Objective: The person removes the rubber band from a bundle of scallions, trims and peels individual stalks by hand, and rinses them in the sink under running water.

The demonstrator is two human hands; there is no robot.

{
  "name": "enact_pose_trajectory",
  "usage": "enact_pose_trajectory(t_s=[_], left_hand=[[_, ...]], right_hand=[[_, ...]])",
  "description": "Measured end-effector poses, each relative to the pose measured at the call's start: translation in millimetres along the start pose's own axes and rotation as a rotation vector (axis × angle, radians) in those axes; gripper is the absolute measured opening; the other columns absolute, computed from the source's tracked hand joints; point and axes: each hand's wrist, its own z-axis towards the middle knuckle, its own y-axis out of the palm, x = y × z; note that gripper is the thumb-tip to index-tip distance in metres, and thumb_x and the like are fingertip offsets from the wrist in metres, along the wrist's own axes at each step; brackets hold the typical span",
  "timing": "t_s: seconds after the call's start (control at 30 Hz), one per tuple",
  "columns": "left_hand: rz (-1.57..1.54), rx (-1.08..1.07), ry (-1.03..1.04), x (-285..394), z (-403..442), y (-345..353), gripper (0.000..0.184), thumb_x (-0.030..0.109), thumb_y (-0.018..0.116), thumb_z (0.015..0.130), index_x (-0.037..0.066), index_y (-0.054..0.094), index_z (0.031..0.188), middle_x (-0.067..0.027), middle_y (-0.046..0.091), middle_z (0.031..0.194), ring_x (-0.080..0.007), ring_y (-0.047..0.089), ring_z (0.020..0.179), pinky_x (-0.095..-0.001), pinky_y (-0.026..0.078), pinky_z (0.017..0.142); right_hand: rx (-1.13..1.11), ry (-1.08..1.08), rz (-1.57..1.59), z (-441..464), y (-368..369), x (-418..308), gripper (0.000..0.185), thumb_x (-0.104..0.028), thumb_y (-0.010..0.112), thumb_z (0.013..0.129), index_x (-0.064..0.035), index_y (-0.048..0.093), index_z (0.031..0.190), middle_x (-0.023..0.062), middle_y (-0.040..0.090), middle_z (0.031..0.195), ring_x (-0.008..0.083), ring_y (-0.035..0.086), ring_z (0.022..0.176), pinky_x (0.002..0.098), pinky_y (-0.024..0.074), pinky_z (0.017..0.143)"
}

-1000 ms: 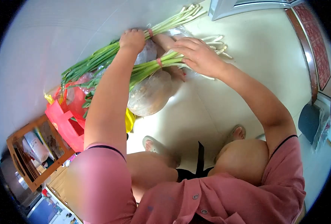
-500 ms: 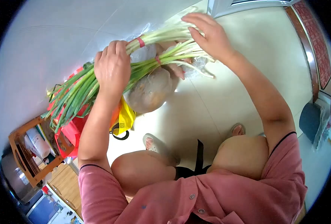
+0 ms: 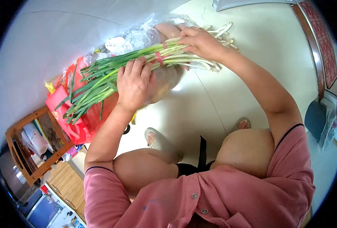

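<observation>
The green onions (image 3: 149, 50), bound with red ties (image 3: 159, 59), stretch across the upper middle of the frame. The left hand (image 3: 133, 84) bends its fingers over the stalks just left of the nearer tie; the right hand (image 3: 202, 43) lies on the pale ends (whether either grip is closed, I cannot tell). A red bag (image 3: 58, 104) sits at centre left, under the leaf tips.

Pale tiled floor (image 3: 200, 102); red bag (image 3: 58, 100), pale slippers (image 3: 156, 143) on it.
</observation>
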Motion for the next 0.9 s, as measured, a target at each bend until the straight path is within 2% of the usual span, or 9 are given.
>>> enact_pose_trajectory(t_s=[0.17,0.27,0.3,0.4,0.53,0.63,0.73,0.83,0.9], left_hand=[[0.006,0.081,0.044,-6,12,5,0.026,0.015,0.071,0.072,0.010,0.064,0.097,-0.0034,0.062,0.097,-0.0243,0.058,0.093,-0.0368,0.044,0.076],[-0.055,0.067,0.021,-12,15,11,0.021,0.013,0.069,0.074,0.009,0.065,0.094,-0.0050,0.063,0.098,-0.0256,0.058,0.088,-0.0368,0.045,0.075],[-0.057,0.059,0.024,-13,16,12,0.020,0.013,0.069,0.075,0.009,0.065,0.094,-0.0052,0.063,0.097,-0.0258,0.058,0.087,-0.0368,0.045,0.075],[-0.042,0.057,0.048,-17,17,16,0.016,0.012,0.066,0.076,0.008,0.065,0.092,-0.0058,0.064,0.095,-0.0265,0.058,0.086,-0.0375,0.046,0.076],[-0.027,0.057,0.063,-19,18,18,0.015,0.011,0.064,0.078,0.007,0.065,0.092,-0.0063,0.064,0.093,-0.0266,0.059,0.086,-0.0371,0.046,0.076],[-0.022,0.071,0.057,-19,18,19,0.016,0.015,0.066,0.078,0.008,0.065,0.092,-0.0067,0.064,0.095,-0.0269,0.059,0.088,-0.0376,0.046,0.077],[-0.026,0.017,0.013,-16,20,13,0.022,0.021,0.069,0.077,0.008,0.065,0.094,-0.0073,0.064,0.098,-0.0274,0.058,0.092,-0.0383,0.046,0.079],[-0.053,0.042,0.028,-21,17,15,0.029,0.026,0.072,0.075,0.008,0.066,0.097,-0.0077,0.064,0.102,-0.0281,0.058,0.095,-0.0389,0.045,0.080],[-0.093,0.035,0.032,-24,14,15,0.032,0.027,0.073,0.074,0.007,0.066,0.098,-0.0078,0.064,0.103,-0.0282,0.058,0.096,-0.0386,0.045,0.080]], right_hand=[[0.043,-0.031,0.031,-2,-3,2,0.017,-0.010,0.066,0.082,-0.0067,0.066,0.098,0.0051,0.060,0.096,0.0248,0.056,0.096,0.0364,0.0461,0.084],[-0.036,0.083,0.105,1,-12,-1,0.013,-0.011,0.063,0.085,-0.0051,0.066,0.095,0.0053,0.061,0.094,0.0242,0.058,0.091,0.0342,0.0471,0.080],[-0.036,0.082,0.136,2,-15,1,0.013,-0.013,0.061,0.087,-0.0043,0.066,0.095,0.0060,0.061,0.093,0.0241,0.059,0.085,0.0332,0.0474,0.076],[-0.067,0.109,0.126,2,-19,-3,0.016,-0.018,0.060,0.086,-0.0063,0.066,0.095,0.0105,0.062,0.091,0.0321,0.060,0.085,0.0399,0.0475,0.077],[-0.127,0.106,0.087,3,-18,1,0.017,-0.019,0.060,0.086,-0.0064,0.066,0.096,0.0110,0.063,0.092,0.0330,0.060,0.086,0.0403,0.0475,0.077],[-0.097,0.071,0.121,3,-15,-5,0.015,-0.016,0.059,0.088,-0.0031,0.063,0.096,0.0101,0.061,0.088,0.0290,0.059,0.080,0.0362,0.0465,0.071],[-0.163,0.153,0.071,2,-17,-3,0.016,-0.016,0.059,0.088,-0.0030,0.062,0.097,0.0109,0.060,0.088,0.0287,0.059,0.081,0.0367,0.0461,0.073],[-0.091,0.095,-0.006,-7,-36,33,0.016,-0.016,0.058,0.089,-0.0030,0.062,0.098,0.0112,0.061,0.093,0.0284,0.058,0.085,0.0355,0.0462,0.075],[0.009,0.195,-0.032,-24,-50,63,0.017,-0.017,0.056,0.091,-0.0027,0.061,0.099,0.0099,0.062,0.094,0.0251,0.058,0.085,0.0334,0.0461,0.076]])
